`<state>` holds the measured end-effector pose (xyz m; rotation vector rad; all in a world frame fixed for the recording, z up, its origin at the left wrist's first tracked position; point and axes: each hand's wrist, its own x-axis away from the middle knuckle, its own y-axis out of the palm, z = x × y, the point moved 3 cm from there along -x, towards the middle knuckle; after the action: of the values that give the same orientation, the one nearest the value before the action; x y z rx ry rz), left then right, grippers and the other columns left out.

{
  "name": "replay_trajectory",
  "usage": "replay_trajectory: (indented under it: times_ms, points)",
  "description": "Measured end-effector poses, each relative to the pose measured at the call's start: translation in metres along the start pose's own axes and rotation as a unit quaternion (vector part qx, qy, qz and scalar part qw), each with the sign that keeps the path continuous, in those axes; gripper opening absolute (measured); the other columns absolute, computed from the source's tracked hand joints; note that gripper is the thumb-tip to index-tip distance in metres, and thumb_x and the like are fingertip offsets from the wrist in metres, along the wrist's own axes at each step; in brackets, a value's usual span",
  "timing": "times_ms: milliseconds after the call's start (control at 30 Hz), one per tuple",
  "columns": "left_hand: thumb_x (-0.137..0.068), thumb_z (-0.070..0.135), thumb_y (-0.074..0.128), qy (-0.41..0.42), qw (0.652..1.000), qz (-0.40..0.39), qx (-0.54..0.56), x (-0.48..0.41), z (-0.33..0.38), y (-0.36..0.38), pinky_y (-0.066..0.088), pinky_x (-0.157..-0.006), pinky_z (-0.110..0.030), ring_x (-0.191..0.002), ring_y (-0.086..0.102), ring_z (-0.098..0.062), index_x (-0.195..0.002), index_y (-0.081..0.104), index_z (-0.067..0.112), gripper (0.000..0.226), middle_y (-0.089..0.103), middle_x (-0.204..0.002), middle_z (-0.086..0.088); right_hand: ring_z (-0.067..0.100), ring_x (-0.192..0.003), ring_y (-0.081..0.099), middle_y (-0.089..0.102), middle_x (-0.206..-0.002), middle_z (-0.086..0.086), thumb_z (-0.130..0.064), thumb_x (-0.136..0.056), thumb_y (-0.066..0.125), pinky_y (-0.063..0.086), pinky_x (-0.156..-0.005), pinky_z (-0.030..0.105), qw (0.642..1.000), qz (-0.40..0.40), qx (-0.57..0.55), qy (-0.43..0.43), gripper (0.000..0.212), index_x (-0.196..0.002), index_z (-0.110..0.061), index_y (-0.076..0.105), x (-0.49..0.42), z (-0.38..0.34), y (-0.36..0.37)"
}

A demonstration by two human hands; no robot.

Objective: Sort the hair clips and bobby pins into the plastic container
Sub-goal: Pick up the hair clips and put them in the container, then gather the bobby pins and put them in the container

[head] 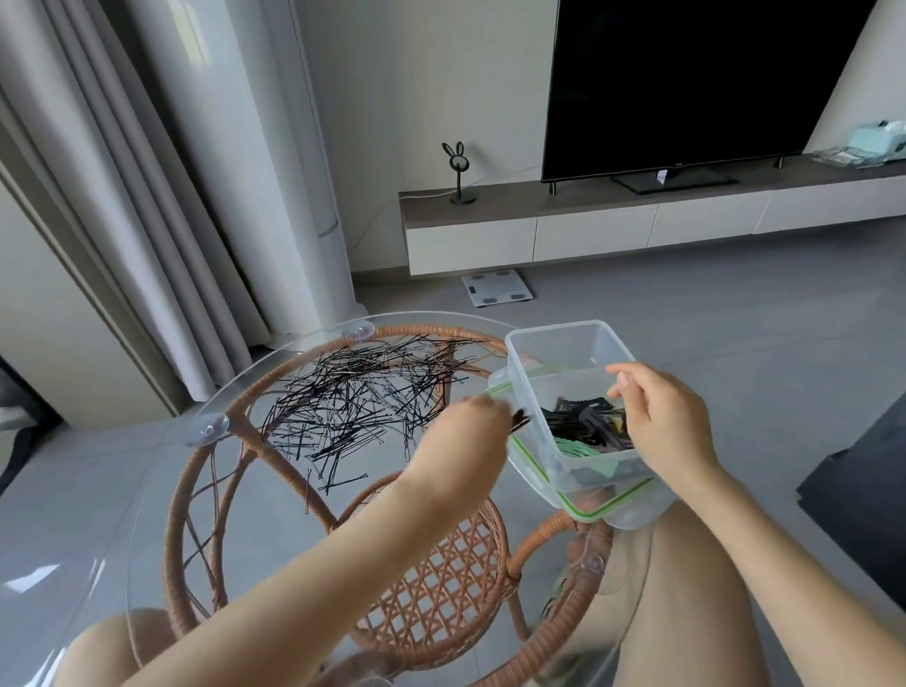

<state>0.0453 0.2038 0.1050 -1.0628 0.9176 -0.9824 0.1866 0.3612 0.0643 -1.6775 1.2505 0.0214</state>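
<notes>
A clear plastic container (554,350) stands tilted on its green-rimmed lid (600,507) at the right edge of the round glass table (153,487). Dark hair clips (587,421) and some green ones lie inside it. My right hand (659,423) grips the container's near rim. My left hand (474,430) pinches a small bunch of black bobby pins (519,422) right against the container's left wall. A wide scatter of loose black bobby pins (360,403) covers the far half of the tabletop.
The glass top rests on a rattan frame (269,447) with suction cups (211,429). My knees sit under the near edge. Beyond are a TV (688,73) on a low console (590,220), a floor scale (498,287), curtains (127,200) at left and a dark rug (876,457) at right.
</notes>
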Motion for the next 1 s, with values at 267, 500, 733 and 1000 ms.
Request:
replay_trajectory:
  times_ms: [267,500,733,1000]
  points:
    - [-0.086,-0.003,0.048,0.108,0.989,-0.068,-0.081,-0.058,0.076,0.017,0.043,-0.07,-0.035,-0.096,0.055,-0.033,-0.103,0.056,0.0,0.019,0.056,-0.105,-0.017,0.024,-0.081,0.061,0.067,-0.083,0.001,-0.005,-0.092,0.041,0.044,-0.072,0.032,0.995,-0.021,-0.076,0.06,0.023,-0.107,-0.01,0.059,0.0,0.003,-0.012]
    - [-0.09,0.02,0.052,0.131,0.98,0.14,0.059,-0.039,-0.002,-0.003,0.044,-0.092,-0.034,-0.102,0.057,-0.023,-0.107,0.066,0.014,0.023,0.067,-0.109,-0.005,0.031,-0.088,0.061,0.07,-0.093,0.011,-0.003,-0.089,0.049,0.042,-0.076,0.032,0.998,0.042,-0.023,0.031,0.019,-0.101,-0.006,0.063,-0.002,-0.044,-0.021]
    - [-0.093,0.039,0.042,-0.172,0.961,0.207,0.058,0.006,-0.187,-0.012,0.032,-0.109,-0.041,-0.131,0.043,-0.026,-0.124,0.058,0.022,0.039,0.053,-0.137,-0.006,0.012,-0.118,0.048,0.057,-0.126,0.003,-0.026,-0.095,0.04,0.033,-0.101,0.02,0.985,-0.073,-0.157,-0.018,0.033,-0.121,-0.01,0.053,-0.004,-0.135,0.071]
    - [-0.081,0.065,0.006,-0.313,0.946,0.048,0.063,0.008,-0.3,0.03,-0.002,-0.116,-0.053,-0.144,0.003,-0.031,-0.14,0.019,0.043,0.065,0.009,-0.156,-0.005,0.035,-0.139,0.014,0.015,-0.152,0.02,-0.051,-0.093,0.023,0.012,-0.115,0.047,0.98,-0.109,0.036,0.165,0.063,-0.142,-0.011,0.022,-0.077,-0.105,0.201]
